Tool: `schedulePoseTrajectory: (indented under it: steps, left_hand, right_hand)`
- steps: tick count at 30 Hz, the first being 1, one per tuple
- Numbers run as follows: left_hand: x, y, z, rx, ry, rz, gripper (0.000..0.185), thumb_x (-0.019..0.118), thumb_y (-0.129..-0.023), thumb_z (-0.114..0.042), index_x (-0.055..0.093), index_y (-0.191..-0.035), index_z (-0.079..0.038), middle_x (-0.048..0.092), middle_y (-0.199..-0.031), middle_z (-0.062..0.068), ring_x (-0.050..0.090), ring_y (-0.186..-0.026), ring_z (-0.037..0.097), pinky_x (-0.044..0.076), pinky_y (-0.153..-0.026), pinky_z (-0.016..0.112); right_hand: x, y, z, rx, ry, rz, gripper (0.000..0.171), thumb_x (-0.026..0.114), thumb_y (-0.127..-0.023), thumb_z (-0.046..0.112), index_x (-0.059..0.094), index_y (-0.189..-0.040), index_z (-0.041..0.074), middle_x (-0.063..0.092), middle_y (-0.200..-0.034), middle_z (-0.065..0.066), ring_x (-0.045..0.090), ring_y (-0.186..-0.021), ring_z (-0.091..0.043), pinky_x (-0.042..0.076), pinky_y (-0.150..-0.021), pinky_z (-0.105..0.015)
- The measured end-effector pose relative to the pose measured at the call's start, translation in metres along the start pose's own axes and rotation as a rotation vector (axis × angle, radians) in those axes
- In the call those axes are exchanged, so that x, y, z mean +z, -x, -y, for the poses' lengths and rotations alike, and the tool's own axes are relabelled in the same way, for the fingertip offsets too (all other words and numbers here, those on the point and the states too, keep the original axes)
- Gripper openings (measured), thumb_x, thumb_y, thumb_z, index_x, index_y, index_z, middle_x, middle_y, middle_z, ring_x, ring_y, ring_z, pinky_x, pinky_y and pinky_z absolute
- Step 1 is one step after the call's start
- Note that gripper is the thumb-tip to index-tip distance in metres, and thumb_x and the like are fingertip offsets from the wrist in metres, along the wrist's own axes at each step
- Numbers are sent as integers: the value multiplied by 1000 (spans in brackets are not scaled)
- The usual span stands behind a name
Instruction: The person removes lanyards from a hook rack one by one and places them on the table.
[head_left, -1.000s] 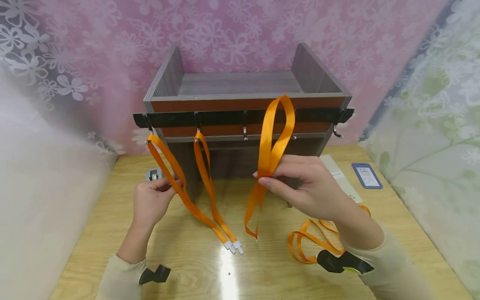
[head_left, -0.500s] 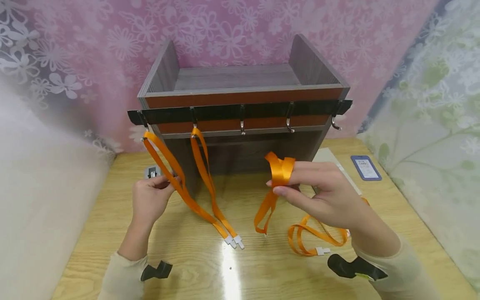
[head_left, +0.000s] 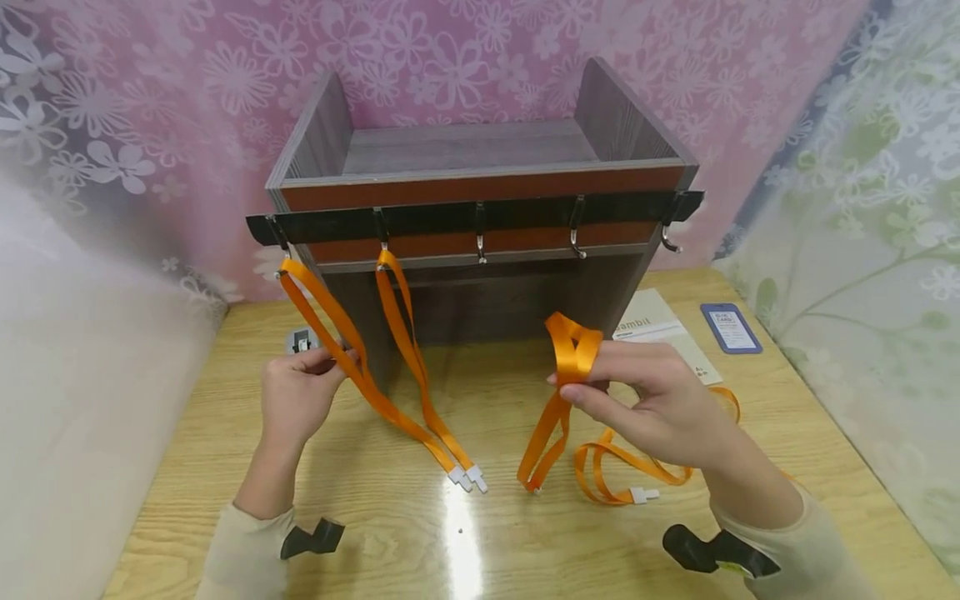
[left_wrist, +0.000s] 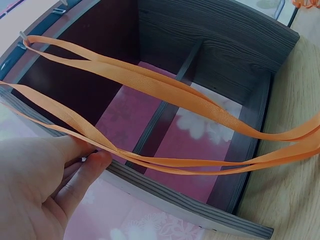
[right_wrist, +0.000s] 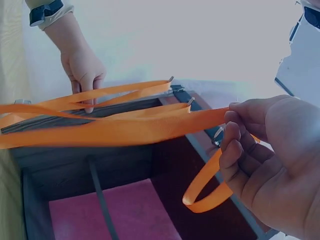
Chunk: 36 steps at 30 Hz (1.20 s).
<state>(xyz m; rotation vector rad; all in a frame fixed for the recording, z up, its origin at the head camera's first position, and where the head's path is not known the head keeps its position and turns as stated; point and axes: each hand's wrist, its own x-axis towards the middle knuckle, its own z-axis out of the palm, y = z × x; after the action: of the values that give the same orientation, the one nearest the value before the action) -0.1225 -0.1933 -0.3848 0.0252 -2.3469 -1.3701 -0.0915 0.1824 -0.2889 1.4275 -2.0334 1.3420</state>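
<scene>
- Head view: two orange lanyards already hang from the hook rail (head_left: 465, 223) on the wooden shelf unit (head_left: 480, 175), the leftmost hung lanyard (head_left: 352, 367) and the second hung lanyard (head_left: 412, 358). By my judgement two are done; three hooks to the right stand bare.
- Right hand (head_left: 660, 408) pinches the loop of a third lanyard (head_left: 558, 400) between thumb and fingers; the loop stands just above the grip, the tail hangs below to the table (head_left: 480, 550). The bare hooks lie above and beyond the grip, well apart.
- A loose lanyard (head_left: 615, 475) lies on the table just below that hand.
- Left hand (head_left: 296, 396), fingers curled, pinches the leftmost hung lanyard.
- Left wrist view: fingertips (left_wrist: 97, 160) touch the strap's lower edge.
- Right wrist view: curled fingers (right_wrist: 240, 150) clamp the strap; its loop (right_wrist: 207, 192) droops beneath the grip.
</scene>
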Motion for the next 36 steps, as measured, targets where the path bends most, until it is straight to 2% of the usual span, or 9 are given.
schedulePoseTrajectory:
  steps: [8, 14, 20, 25, 29, 33, 36]
  left_hand:
    - [1, 0, 2, 16, -16, -8, 19, 79, -87, -17, 80, -98, -1, 77, -87, 19, 60, -66, -19, 52, -60, 7]
    - [1, 0, 2, 22, -10, 5, 20, 79, -87, -18, 80, -99, -1, 77, -87, 19, 61, -67, -19, 52, -60, 8]
    - [-1, -1, 2, 27, 13, 12, 19, 80, -87, -20, 81, -97, -4, 77, -85, 18, 63, -66, -15, 53, -60, 10]
    - [-2, -1, 0, -3, 22, 13, 20, 80, -87, -20, 81, -98, -3, 77, -88, 19, 64, -67, -14, 54, -60, 10]
    - [-2, -1, -1, -19, 18, 12, 21, 80, -87, -19, 80, -99, -1, 76, -90, 20, 63, -67, -15, 54, -61, 10]
    - [0, -2, 1, 5, 1, 8, 19, 80, -86, -16, 80, -97, 0, 77, -89, 20, 62, -66, -17, 53, -60, 9]
    - [-1, -2, 2, 24, -4, 2, 18, 80, -86, -15, 80, -97, 0, 77, -88, 19, 62, -66, -17, 53, -60, 9]
  right_hand:
    - [1, 16, -9, 23, -24, -3, 14, 69, -93, 3, 75, -105, 3, 74, -93, -7, 60, -80, -10, 51, -71, -20]
    - [4, 33, -17, 119, -14, -1, 21, 72, -86, -6, 73, -102, 7, 69, -83, -1, 54, -75, -6, 46, -62, -19]
    - [8, 48, -25, 183, 11, 12, 33, 74, -80, -12, 74, -102, 12, 67, -81, 6, 53, -75, -4, 45, -60, -18]
    - [10, 57, -30, 243, 2, 32, 34, 72, -81, -14, 74, -103, 11, 68, -81, 6, 52, -73, -4, 46, -59, -18]
    - [13, 65, -32, 344, 17, 64, 31, 72, -84, -10, 74, -100, 17, 68, -81, 11, 53, -73, -4, 47, -59, -18]
    - [18, 75, -35, 408, 10, 75, 30, 72, -86, -7, 73, -98, 21, 69, -81, 8, 54, -74, -5, 49, -61, -19]
    - [24, 82, -41, 416, -15, 86, 28, 71, -87, -7, 73, -95, 20, 68, -79, 7, 54, -73, -5, 50, -61, -19]
